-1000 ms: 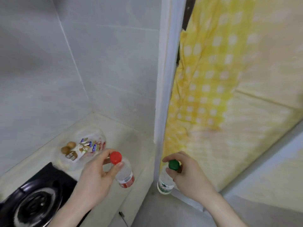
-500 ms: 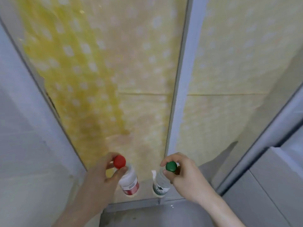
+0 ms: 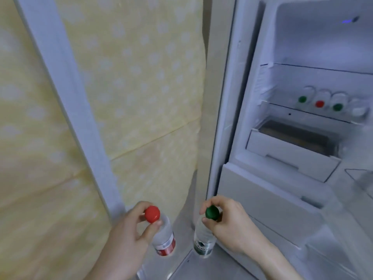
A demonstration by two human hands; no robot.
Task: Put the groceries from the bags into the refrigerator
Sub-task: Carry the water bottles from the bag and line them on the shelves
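While gripped by the hands (image 3: 129,229), two bottles (image 3: 164,237) before open refrigerator (image 3: 302,138).

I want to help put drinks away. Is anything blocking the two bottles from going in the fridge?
Nothing visible. The fridge stands open, and the shelf beside the bottles lying there looks free.

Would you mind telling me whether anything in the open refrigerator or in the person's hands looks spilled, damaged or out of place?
Nothing stands out. The left hand holds the red-capped bottle and the right hand the green-capped bottle, both capped. Four bottles lie in a row on the refrigerator shelf, with no spill visible.
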